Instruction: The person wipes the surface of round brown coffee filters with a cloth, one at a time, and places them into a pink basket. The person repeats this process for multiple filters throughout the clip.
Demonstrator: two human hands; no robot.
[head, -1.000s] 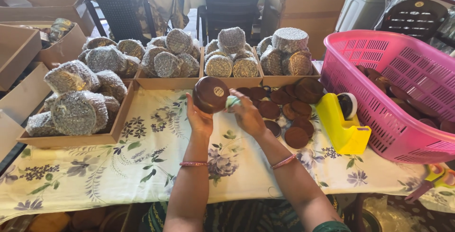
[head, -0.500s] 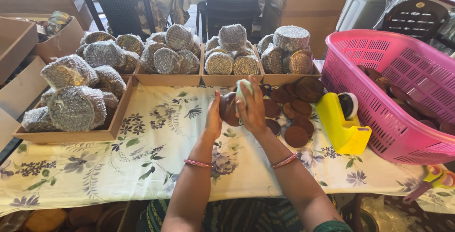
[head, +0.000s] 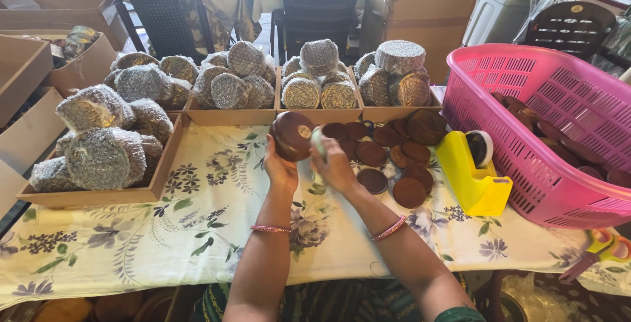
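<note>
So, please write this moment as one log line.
left hand: holds brown disc | right hand: touches disc, small pale thing in fingers | nearby: loose discs, tape dispenser, pink basket

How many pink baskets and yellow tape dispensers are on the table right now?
2: one pink basket at the table's right end, and one yellow tape dispenser just left of it, beside the loose brown discs.
</note>
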